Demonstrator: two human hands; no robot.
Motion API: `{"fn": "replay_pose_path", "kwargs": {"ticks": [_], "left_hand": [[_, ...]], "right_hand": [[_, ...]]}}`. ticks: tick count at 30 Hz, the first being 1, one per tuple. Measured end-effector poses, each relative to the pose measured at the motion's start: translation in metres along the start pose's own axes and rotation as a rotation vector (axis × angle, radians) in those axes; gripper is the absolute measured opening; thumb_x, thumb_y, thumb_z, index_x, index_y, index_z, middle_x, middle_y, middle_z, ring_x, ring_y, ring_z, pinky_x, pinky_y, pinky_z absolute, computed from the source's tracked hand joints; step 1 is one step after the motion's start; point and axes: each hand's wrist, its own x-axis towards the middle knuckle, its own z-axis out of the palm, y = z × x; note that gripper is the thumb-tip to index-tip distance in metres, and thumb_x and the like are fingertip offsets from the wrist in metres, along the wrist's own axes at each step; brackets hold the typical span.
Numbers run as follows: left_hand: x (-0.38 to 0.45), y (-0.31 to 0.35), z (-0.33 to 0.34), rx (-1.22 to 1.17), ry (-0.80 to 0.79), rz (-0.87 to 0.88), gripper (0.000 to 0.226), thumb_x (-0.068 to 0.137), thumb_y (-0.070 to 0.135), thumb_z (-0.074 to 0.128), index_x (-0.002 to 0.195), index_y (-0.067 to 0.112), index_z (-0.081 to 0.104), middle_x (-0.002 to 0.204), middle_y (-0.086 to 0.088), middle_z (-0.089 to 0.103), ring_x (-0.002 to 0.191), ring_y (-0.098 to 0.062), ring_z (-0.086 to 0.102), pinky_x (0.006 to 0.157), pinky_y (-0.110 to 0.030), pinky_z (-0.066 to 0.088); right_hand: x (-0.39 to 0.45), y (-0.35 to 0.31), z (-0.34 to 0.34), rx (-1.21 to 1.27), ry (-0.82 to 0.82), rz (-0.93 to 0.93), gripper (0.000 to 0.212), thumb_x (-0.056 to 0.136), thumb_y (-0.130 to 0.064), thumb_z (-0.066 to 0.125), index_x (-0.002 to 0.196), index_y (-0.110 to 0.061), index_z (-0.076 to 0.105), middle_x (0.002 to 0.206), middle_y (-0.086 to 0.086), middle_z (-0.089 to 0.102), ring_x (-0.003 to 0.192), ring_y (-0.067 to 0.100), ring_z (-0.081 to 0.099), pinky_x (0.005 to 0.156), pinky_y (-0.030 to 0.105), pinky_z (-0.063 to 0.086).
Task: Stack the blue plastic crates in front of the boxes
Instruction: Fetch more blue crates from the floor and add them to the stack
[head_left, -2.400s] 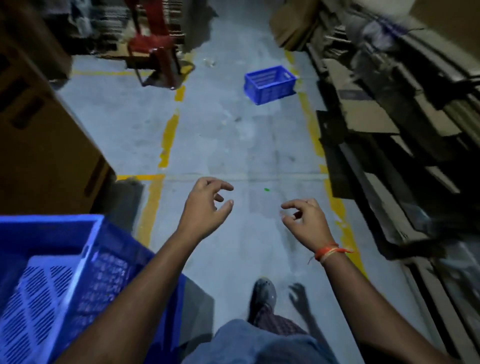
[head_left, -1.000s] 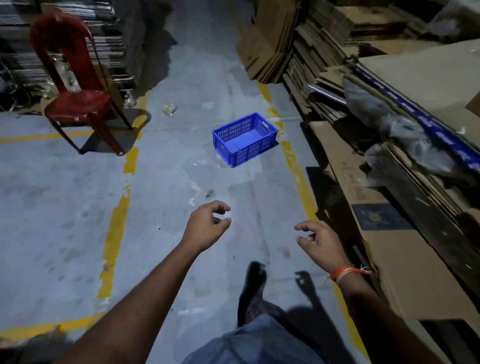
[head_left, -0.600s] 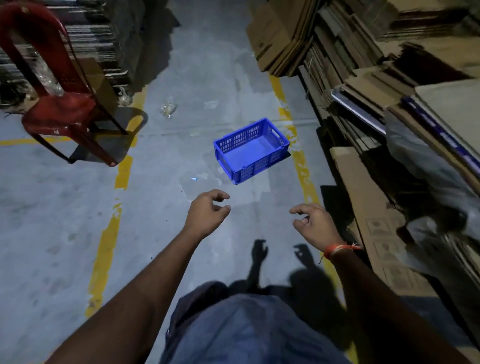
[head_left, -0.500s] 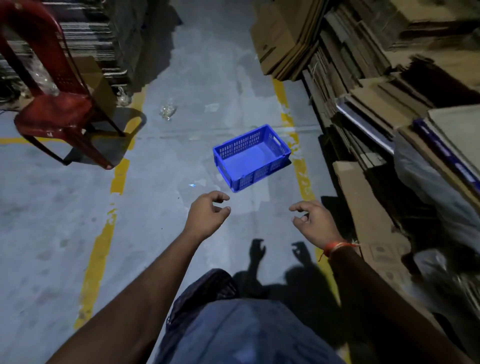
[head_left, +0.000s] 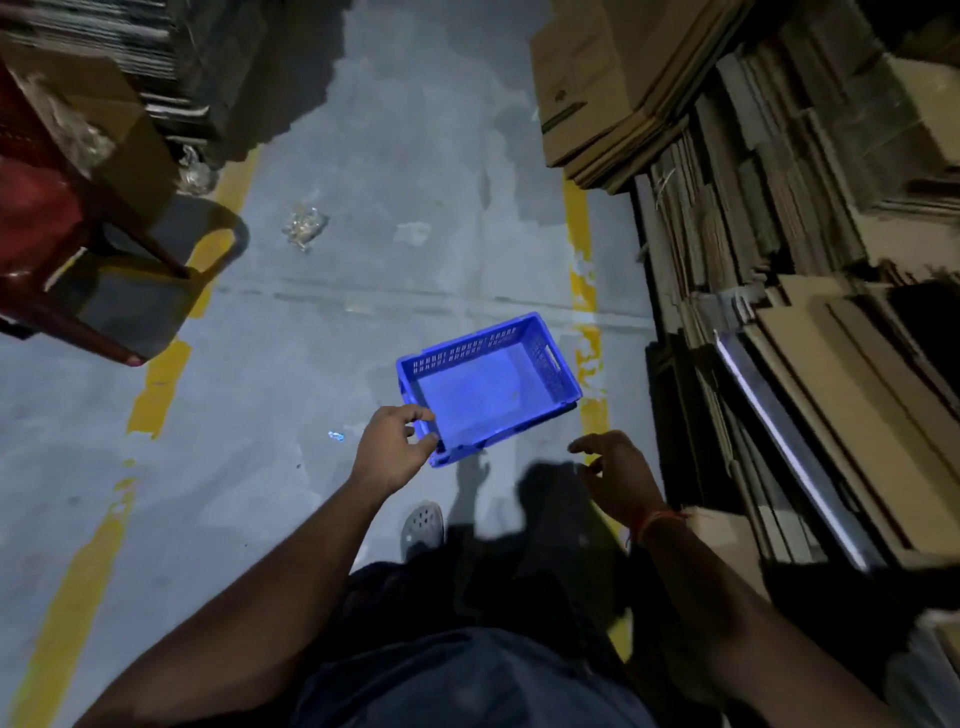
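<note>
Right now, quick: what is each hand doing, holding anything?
Left hand: at the near left corner of the blue crate, fingers curled; grip on the rim cannot be told.
Right hand: open, holding nothing, off the crate.

Warehouse: stacked flattened cardboard (head_left: 737, 156), yellow floor lines (head_left: 584, 291)

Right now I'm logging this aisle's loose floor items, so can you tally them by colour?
Blue: 1, the blue crate
Red: 1, the red chair
Clear/whitish: 1, the crumpled wrapper
Total: 3
</note>
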Motion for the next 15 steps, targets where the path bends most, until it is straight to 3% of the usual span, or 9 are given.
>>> {"fn": "replay_pose_path", "kwargs": {"ticks": [3,6,10,13,15], "left_hand": [[0.049,0.014,-0.004,0.023,0.044,-0.014,0.026,0.082,0.023,0.075,0.105,0.034,0.069,0.123,-0.002,0.06,0.099,-0.019,0.067,0.088,-0.033,0.053],[0.101,0.009,0.009,0.027,0.102,-0.069,0.028,0.083,0.024,0.074,0.108,0.033,0.068,0.122,0.0,0.059,0.107,-0.017,0.063,0.091,-0.031,0.049],[0.165,-0.027,0.054,-0.004,0.156,-0.173,0.031,0.082,0.024,0.075,0.113,0.027,0.07,0.12,0.001,0.063,0.116,-0.016,0.057,0.098,-0.031,0.046],[0.205,-0.06,0.093,-0.004,0.192,-0.232,0.031,0.081,0.023,0.077,0.112,0.025,0.072,0.117,0.0,0.065,0.117,-0.016,0.055,0.097,-0.027,0.043],[0.233,-0.087,0.12,-0.009,0.212,-0.289,0.031,0.081,0.026,0.079,0.111,0.027,0.073,0.117,0.0,0.066,0.117,-0.016,0.055,0.098,-0.029,0.044]], "right_hand": [[0.063,0.005,-0.018,-0.042,-0.039,-0.008,0.032,0.073,-0.005,0.072,0.104,-0.017,0.073,0.101,0.009,0.064,0.083,0.027,0.067,0.081,0.032,0.05],[0.13,0.021,-0.018,-0.051,-0.078,0.034,0.032,0.072,-0.005,0.07,0.103,-0.015,0.074,0.1,0.01,0.063,0.087,0.028,0.066,0.082,0.028,0.048],[0.231,0.063,0.015,-0.055,-0.195,0.008,0.033,0.071,-0.007,0.066,0.103,-0.01,0.075,0.104,0.015,0.065,0.096,0.03,0.065,0.086,0.021,0.042],[0.303,0.099,0.055,-0.039,-0.257,-0.044,0.045,0.065,-0.02,0.058,0.106,-0.011,0.075,0.105,0.017,0.066,0.097,0.032,0.064,0.088,0.03,0.047],[0.346,0.124,0.084,-0.038,-0.289,-0.046,0.04,0.069,-0.018,0.066,0.108,-0.012,0.074,0.1,0.016,0.063,0.087,0.03,0.065,0.082,0.03,0.049]]}}
